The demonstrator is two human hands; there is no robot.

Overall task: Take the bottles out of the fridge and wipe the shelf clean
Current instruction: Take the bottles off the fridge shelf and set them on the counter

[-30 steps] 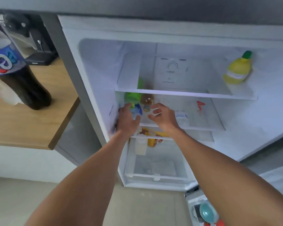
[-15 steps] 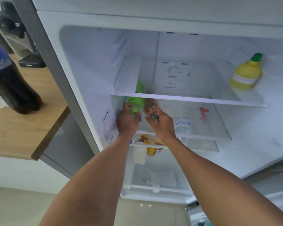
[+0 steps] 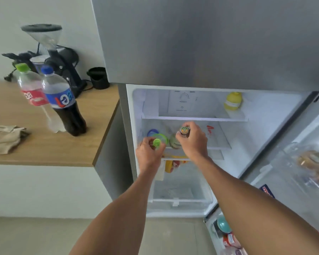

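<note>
The fridge stands open with its middle shelf (image 3: 223,142) in front of me. My left hand (image 3: 148,153) grips a green bottle (image 3: 157,142) by its green cap at the shelf's front left. My right hand (image 3: 192,142) holds a small bottle with a metal cap (image 3: 184,130) just above the shelf's front edge. Behind my left hand a blue-capped bottle (image 3: 152,132) stays on the shelf. A yellow lemon-shaped bottle (image 3: 232,101) sits on the top shelf at the right. A cola bottle (image 3: 63,103) and a clear bottle with a red label (image 3: 32,89) stand on the wooden counter (image 3: 44,150).
A folded beige cloth (image 3: 5,138) lies at the counter's left. A black grinder (image 3: 57,57) and a black cup (image 3: 98,78) stand at the counter's back. The fridge door (image 3: 302,153) hangs open at the right with items in its racks. Packets lie below the middle shelf.
My view has pulled back and up from the fridge. Both hands have lifted their bottles toward the shelf's front edge, caps now showing. The counter's two bottles have come into view.
</note>
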